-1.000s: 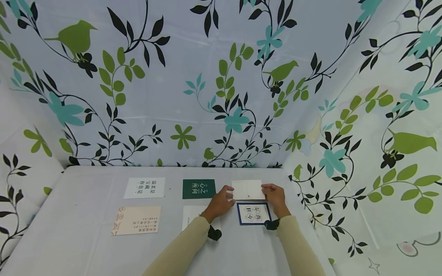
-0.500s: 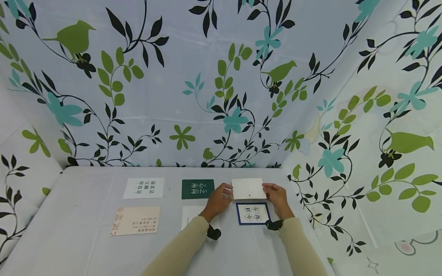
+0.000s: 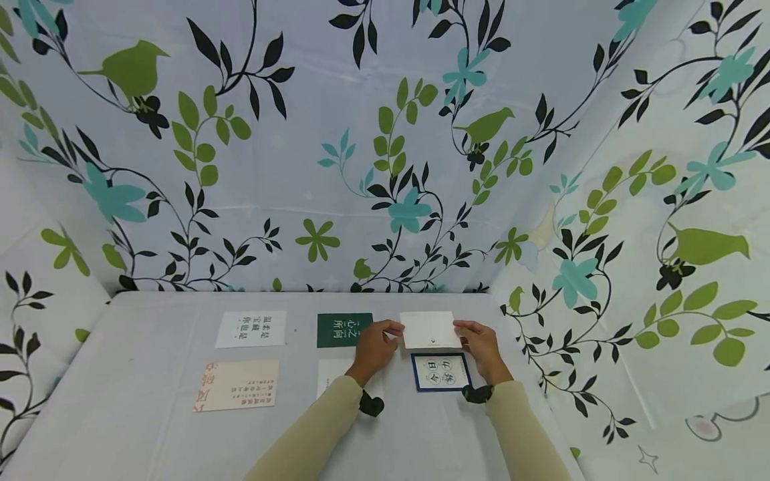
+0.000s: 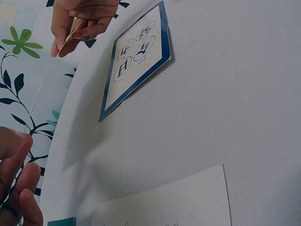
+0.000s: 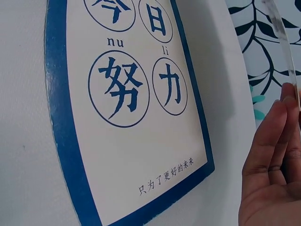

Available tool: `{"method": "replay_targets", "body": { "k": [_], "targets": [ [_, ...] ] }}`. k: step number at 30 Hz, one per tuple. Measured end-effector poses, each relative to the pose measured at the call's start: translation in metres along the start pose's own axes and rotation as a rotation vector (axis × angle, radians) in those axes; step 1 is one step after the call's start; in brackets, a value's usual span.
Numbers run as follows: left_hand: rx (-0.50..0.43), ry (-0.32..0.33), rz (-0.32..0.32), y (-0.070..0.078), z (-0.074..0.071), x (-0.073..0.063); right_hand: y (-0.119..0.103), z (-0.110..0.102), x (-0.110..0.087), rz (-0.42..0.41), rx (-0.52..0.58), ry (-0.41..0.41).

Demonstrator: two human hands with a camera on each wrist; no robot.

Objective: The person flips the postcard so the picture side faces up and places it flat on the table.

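Observation:
A cream-white card (image 3: pixel 430 330) is held between my two hands beyond a blue-bordered card (image 3: pixel 442 372). My left hand (image 3: pixel 374 347) pinches its left edge between thumb and fingers. At the opposite edge, my right hand (image 3: pixel 483 346) has the card pinched too. Seen almost edge-on in the left wrist view, the held card (image 4: pixel 41 87) stands off the tabletop. In the right wrist view, the blue-bordered card (image 5: pixel 123 146) lies flat with blue characters in ovals, close to my right hand (image 5: pixel 275 165).
A dark green card (image 3: pixel 337 330) lies left of my left hand. A white card (image 3: pixel 333 374) is partly covered by the left forearm. Farther left lie a white lettered card (image 3: pixel 251 329) and a peach card (image 3: pixel 236 385). Patterned cloth (image 3: pixel 361 147) hangs behind the table.
The held card has shifted slightly left and tilted a little, with both hands still at its edges. My left fingers have changed their hold slightly. The cards on the table stay put.

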State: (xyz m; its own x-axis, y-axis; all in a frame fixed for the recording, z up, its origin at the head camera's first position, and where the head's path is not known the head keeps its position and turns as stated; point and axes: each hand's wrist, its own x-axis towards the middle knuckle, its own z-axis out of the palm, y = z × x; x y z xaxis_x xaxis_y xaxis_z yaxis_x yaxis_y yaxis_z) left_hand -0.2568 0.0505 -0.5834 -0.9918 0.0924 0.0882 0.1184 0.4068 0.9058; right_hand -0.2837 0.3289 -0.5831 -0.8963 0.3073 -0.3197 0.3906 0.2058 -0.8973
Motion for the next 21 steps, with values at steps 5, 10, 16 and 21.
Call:
{"method": "replay_targets", "body": {
  "k": [5, 10, 16, 21],
  "targets": [
    [0.024, 0.043, -0.01, 0.0003, 0.0004, 0.0004, -0.0012, -0.0014, -0.0032, -0.014, 0.018, -0.032],
    [0.051, 0.076, -0.005, -0.002, 0.0011, 0.0003, -0.0008, -0.0018, -0.0063, -0.044, 0.026, -0.068],
    [0.062, 0.084, 0.014, -0.0025, -0.002, -0.0028, 0.0049, -0.0035, -0.0059, -0.056, 0.027, -0.084],
    [0.042, 0.088, 0.025, -0.0021, -0.0045, -0.0039, 0.0062, -0.0043, -0.007, -0.085, 0.043, -0.089]
  ]
}}
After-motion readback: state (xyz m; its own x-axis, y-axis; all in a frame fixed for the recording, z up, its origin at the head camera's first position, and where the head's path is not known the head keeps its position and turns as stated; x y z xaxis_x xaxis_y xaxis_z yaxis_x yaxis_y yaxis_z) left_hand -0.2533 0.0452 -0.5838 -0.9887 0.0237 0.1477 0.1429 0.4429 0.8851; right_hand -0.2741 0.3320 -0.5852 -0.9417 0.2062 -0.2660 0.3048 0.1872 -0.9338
